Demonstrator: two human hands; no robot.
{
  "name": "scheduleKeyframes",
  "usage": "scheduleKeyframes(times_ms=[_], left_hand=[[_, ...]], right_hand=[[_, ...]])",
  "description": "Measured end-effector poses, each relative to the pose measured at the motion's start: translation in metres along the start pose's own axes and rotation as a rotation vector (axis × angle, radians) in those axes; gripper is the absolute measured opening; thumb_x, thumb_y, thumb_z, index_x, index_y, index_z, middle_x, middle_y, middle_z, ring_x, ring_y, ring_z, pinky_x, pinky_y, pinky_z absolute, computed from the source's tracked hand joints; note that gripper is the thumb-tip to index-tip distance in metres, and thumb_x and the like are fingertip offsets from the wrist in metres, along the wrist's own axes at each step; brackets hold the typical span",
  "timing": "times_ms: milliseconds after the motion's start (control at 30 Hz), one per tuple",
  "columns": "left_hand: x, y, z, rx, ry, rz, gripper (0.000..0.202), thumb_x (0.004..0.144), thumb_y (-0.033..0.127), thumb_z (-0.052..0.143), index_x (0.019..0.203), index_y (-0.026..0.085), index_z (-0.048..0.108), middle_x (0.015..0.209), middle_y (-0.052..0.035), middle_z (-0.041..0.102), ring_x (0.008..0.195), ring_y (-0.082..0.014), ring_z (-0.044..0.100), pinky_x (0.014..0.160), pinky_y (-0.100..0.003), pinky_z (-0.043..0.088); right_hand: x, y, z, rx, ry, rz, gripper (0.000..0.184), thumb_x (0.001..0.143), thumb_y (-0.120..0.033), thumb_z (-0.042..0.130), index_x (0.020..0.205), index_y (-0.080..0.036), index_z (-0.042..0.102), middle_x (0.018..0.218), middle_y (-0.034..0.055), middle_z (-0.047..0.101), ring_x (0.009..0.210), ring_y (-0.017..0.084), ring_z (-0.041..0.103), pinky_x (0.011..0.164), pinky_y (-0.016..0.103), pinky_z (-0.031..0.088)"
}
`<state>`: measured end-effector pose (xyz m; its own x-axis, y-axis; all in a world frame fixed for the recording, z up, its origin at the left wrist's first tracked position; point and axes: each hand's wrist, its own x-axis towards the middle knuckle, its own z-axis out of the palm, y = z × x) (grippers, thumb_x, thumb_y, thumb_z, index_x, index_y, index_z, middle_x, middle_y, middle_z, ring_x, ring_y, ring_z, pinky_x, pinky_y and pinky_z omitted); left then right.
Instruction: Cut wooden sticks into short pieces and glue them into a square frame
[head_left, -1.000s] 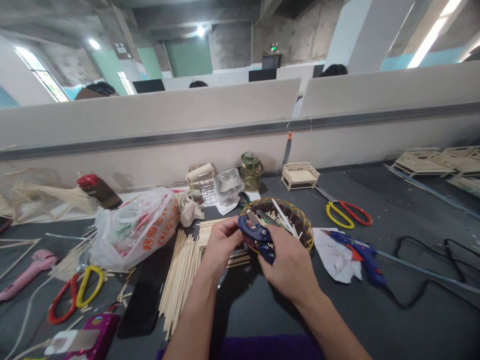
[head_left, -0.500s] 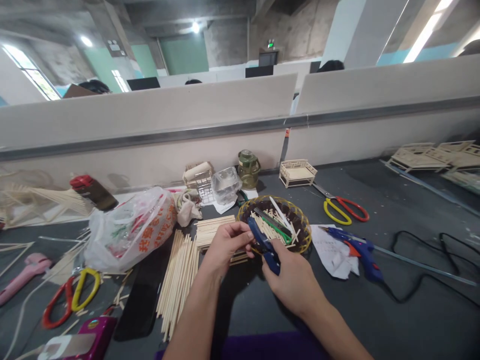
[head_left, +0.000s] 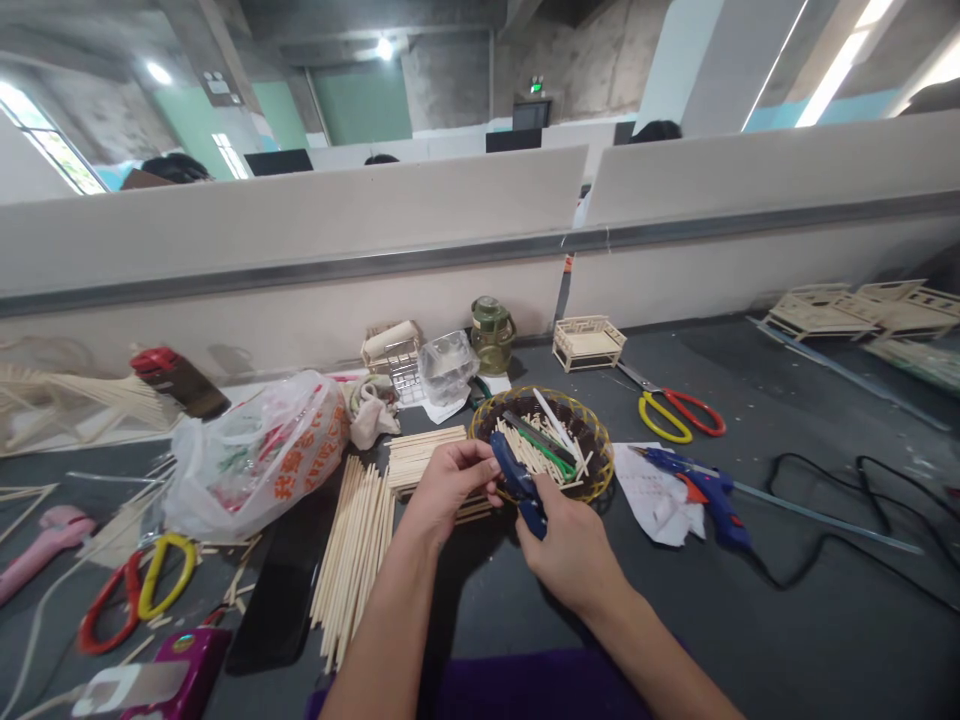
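My right hand (head_left: 574, 545) is wrapped round a dark-blue hand tool (head_left: 512, 468), its head pointing up and away from me. The tool looks like a pair of cutters, but its jaws do not show clearly. Beside the tool's head, my left hand (head_left: 454, 480) is closed in a pinch; whatever lies between its fingertips is too small or hidden to tell. Just behind both hands sits a brown woven basket (head_left: 604, 480) with a yellow rim. Short wooden sticks (head_left: 517, 447), a green-handled tool (head_left: 551, 455) and a white pen-like stick (head_left: 551, 415) lie in it.
Long wooden sticks (head_left: 352, 560) and a stack of shorter ones (head_left: 420, 450) lie left of my hands. A blue glue gun (head_left: 709, 490) with a black cord and scissors (head_left: 679, 410) are on the right. A plastic bag (head_left: 255, 460) and a phone (head_left: 277, 590) are left.
The view has shifted slightly. My two hands stay together at the blue tool, with little visible change in their grip.
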<state>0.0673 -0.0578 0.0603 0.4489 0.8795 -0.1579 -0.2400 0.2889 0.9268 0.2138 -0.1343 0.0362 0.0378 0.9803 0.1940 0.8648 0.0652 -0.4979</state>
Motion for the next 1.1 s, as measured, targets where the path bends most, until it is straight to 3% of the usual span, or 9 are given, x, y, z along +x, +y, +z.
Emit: scheduleKeyframes(times_ms=[333,667,1100], left_hand=[[-0.002,0.000,-0.002,-0.013,-0.031,-0.028,0.028,0.060,0.031,0.081,0.070,0.010,0.065,0.060,-0.0011,0.060,0.048,-0.0085,0.053,0.050,-0.024,0.052],[0.002,-0.005,-0.005,-0.006,-0.011,0.003,0.025,0.062,0.029,0.080,0.070,0.010,0.064,0.061,-0.0001,0.059,0.049,-0.0081,0.054,0.050,-0.023,0.052],[0.002,-0.006,-0.006,0.017,-0.004,0.000,0.027,0.061,0.030,0.080,0.068,0.010,0.063,0.056,0.0009,0.057,0.047,-0.0082,0.053,0.050,-0.023,0.052]], right_hand=[[-0.008,0.003,0.017,-0.027,0.130,-0.040,0.018,0.081,-0.028,0.046,0.092,-0.017,0.054,0.070,0.0048,0.068,0.061,0.022,0.066,0.056,0.027,0.038],[-0.005,0.000,0.015,-0.067,0.082,0.005,0.018,0.083,-0.030,0.048,0.093,-0.017,0.055,0.070,0.0051,0.069,0.060,0.021,0.066,0.055,0.026,0.036],[-0.004,0.010,0.029,0.011,0.078,-0.011,0.017,0.081,-0.027,0.045,0.091,-0.016,0.053,0.067,0.0057,0.068,0.061,0.022,0.066,0.056,0.026,0.040]])
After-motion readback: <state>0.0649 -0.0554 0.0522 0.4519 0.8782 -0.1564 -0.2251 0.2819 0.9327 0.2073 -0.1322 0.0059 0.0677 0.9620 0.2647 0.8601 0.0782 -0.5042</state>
